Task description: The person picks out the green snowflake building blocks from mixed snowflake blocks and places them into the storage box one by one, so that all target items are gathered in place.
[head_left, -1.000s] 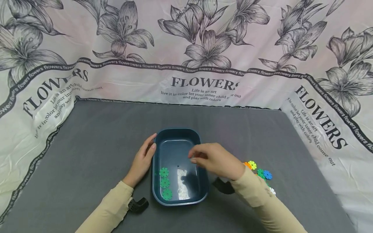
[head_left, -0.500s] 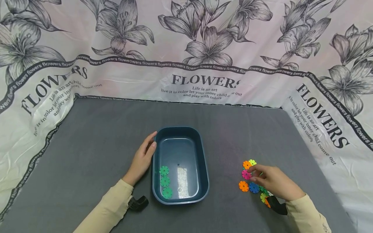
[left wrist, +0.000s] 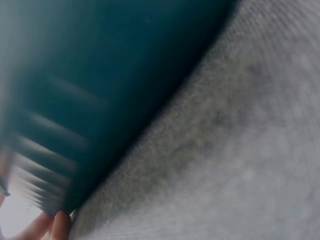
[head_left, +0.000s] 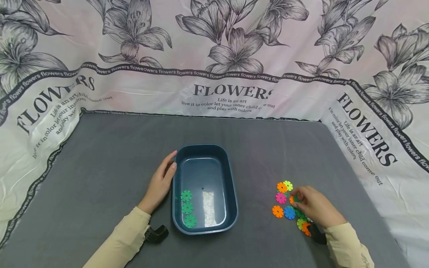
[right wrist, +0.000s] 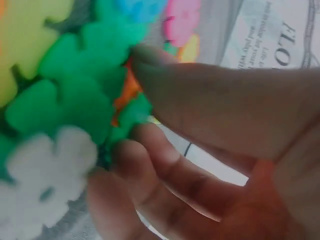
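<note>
Basin touched by left hand, notched discs met by right

The blue basin (head_left: 202,173) is placed near the middle of the grey surface (head_left: 117,160), and its left side is touched by the left hand (head_left: 157,187), whose fingers are extended and loosely spread, with nothing gripped. Inside the basin, three green discs (head_left: 187,208) are lined up along the left side of the floor.

To the right of the basin, well apart from it, the loose discs (head_left: 280,198) are scattered and partly overlapped: orange, yellow, pink, blue, green and yellow-green are shown, and a white disc (right wrist: 45,185) is seen close up from the right wrist. The right hand (head_left: 316,206) is held at this group, its thumb and fingers curled around a narrow gap in which green and orange are seen; whether a disc is pinched cannot be told. The surface is backed by a cloth (head_left: 231,56) printed with flowers and lettering
</note>
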Motion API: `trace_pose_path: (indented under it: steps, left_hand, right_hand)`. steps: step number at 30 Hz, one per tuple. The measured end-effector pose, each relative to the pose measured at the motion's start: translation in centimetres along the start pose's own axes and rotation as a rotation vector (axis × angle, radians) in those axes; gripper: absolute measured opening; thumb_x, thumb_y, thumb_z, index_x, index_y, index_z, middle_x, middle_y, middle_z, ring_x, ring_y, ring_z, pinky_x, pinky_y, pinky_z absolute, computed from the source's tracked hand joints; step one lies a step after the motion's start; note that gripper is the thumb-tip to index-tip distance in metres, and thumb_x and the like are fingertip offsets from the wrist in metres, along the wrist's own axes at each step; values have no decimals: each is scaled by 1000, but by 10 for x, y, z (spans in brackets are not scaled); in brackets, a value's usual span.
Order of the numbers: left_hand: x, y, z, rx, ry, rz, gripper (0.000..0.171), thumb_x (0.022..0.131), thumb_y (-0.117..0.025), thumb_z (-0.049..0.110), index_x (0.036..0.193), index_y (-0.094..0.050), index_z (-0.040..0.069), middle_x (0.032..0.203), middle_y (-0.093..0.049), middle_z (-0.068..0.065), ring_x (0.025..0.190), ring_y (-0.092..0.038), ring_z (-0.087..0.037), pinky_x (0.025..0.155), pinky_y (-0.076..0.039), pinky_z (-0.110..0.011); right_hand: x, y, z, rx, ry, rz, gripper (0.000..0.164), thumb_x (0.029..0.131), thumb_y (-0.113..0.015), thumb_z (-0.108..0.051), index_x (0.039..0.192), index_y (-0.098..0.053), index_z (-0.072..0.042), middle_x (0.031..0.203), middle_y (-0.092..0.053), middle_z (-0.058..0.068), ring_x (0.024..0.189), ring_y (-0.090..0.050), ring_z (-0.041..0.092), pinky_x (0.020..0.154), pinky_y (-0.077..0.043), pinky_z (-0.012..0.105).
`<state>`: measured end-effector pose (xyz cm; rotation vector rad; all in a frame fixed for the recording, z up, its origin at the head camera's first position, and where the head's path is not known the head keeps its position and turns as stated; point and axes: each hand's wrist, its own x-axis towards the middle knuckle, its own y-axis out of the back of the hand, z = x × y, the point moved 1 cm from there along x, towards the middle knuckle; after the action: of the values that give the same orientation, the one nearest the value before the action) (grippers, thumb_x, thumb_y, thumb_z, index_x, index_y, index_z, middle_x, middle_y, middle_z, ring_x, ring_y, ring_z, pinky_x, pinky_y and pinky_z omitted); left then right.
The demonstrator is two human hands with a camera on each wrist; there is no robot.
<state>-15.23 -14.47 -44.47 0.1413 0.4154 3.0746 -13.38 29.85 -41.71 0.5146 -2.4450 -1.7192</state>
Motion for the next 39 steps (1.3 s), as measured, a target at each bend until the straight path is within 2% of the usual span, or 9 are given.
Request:
trace_pose_path:
  steps: [4, 7, 11, 14, 18, 24, 28, 34, 39]
  left_hand:
    - [0, 0, 0, -1, 9, 1, 46, 104, -42, 21, 149, -34, 15, 146, -40, -16, 130, -41, -31, 107, -34, -51]
    - [-1, 0, 1, 0, 16, 5, 46, 104, -42, 21, 149, -34, 15, 147, -39, -15, 130, -41, -31, 107, -33, -52]
    - [-1, 0, 2, 3, 21, 5, 46, 104, -42, 21, 149, -34, 15, 149, -38, -15, 132, -40, -32, 108, -32, -53]
    - [-1, 0, 2, 5, 24, 7, 46, 104, -42, 20, 149, -34, 15, 149, -38, -14, 132, -39, -31, 108, -32, -53]
    - [-1, -1, 2, 5, 21, 7, 46, 104, -42, 19, 149, -34, 14, 149, -38, -14, 132, -40, -31, 108, -32, -52]
    - [-1, -2, 2, 1, 19, 5, 46, 104, -42, 21, 149, -34, 15, 148, -39, -15, 131, -40, -31, 108, -32, -52]
    - [-1, -2, 2, 1, 15, 5, 46, 104, -42, 21, 149, -34, 15, 146, -40, -16, 129, -42, -31, 107, -33, -52]
    - [-1, -2, 1, 3, 23, 4, 46, 104, -42, 22, 149, -34, 15, 147, -39, -15, 131, -40, -30, 108, -32, -52]
    - [-1, -2, 1, -2, 26, 4, 46, 104, -42, 22, 149, -34, 15, 147, -39, -15, 130, -41, -30, 107, -33, -52]
  right_hand:
    - [6, -3, -1, -5, -42, -3, 18, 85, -72, -11, 101, -63, -12, 79, -50, 0, 67, -44, 12, 58, -39, 28]
    - [11, -4, -3, -1, -57, -3, 19, 86, -72, -13, 102, -64, -11, 84, -53, 2, 71, -51, 15, 61, -43, 31]
    - [15, -7, -6, -4, -49, 21, 19, 84, -73, -13, 100, -64, -9, 92, -57, 6, 81, -59, 20, 67, -49, 36]
    - [17, -9, -7, -5, -36, 52, 19, 84, -74, -13, 99, -64, -6, 90, -57, 7, 80, -60, 22, 67, -49, 38]
    - [21, -12, -8, 7, -30, 85, 28, 85, -73, -17, 107, -65, -3, 91, -57, 9, 83, -61, 25, 69, -51, 40]
    - [27, -17, -13, 37, -40, 49, 39, 89, -69, -19, 123, -59, -4, 97, -56, 13, 82, -57, 22, 69, -50, 40]
    - [31, -18, -15, 55, -28, 75, 31, 87, -70, -13, 115, -60, -3, 96, -57, 14, 79, -55, 21, 69, -49, 40]
    - [30, -18, -22, 96, -82, 80, 28, 85, -69, -5, 109, -56, 4, 98, -59, 19, 82, -58, 27, 71, -50, 44]
    - [26, -20, -29, 26, -139, 123, 30, 83, -73, -8, 104, -57, 8, 89, -60, 18, 80, -57, 30, 72, -48, 48]
